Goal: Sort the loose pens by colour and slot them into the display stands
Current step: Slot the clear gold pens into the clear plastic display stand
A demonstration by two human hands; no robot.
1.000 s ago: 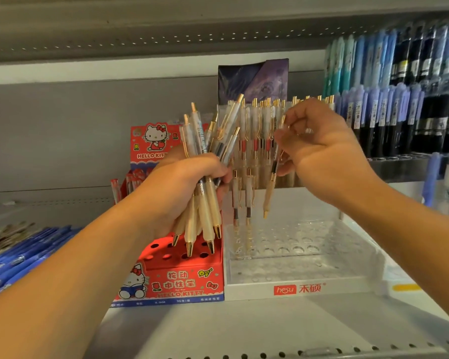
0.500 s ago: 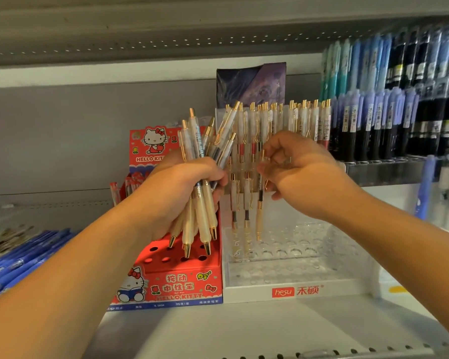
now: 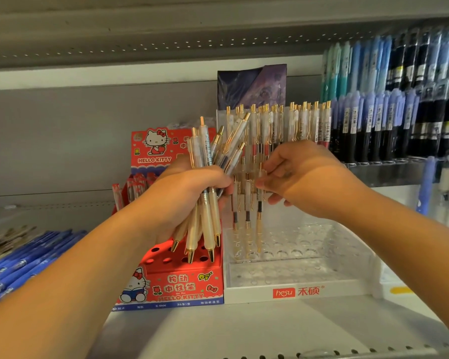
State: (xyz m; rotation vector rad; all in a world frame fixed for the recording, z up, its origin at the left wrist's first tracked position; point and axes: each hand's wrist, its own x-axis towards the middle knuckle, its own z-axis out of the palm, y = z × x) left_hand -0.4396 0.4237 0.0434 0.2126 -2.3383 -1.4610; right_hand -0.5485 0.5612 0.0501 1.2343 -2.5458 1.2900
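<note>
Head view: a shop shelf point(image 3: 218, 330) is looked down on, and both hands are seen in front of the display stands.
Left hand: the left hand point(image 3: 189, 193) is clenched around a bundle of pens point(image 3: 207, 224); the gold tips are pointed to 6 o'clock and the clip ends are fanned out toward 1 o'clock.
Right hand: the right hand point(image 3: 303, 177) is closed in a pinch, and a single pen point(image 3: 259, 218) is held near its clip end by thumb and fingers.
Single pen: it is found at 9 o'clock of the right palm and close beside the left hand; its long axis is kept nearly upright, from 12 to 6 o'clock.
Clear stand: the clear stand point(image 3: 244, 291) is placed directly at 6 o'clock under the single pen, and its hole rows are mostly unfilled.
Slotted pens: two slotted pens point(image 3: 235, 216) are stood upright just at 9 o'clock of the single pen, in the same row.
Key relation: the free hole is judged to lie straight below the tip, so only a plain lowering along the pen's own axis is needed. Whether the tip is already inside the hole cannot be told.
Nearer hand: the right hand is nearer to that hole; the left is occupied over the red Hello Kitty stand point(image 3: 171, 283).
Back row: a back row of pens point(image 3: 283, 123) is seen at 12 o'clock.
Left edge: blue pens point(image 3: 24, 255) are laid flat at 8 o'clock.
</note>
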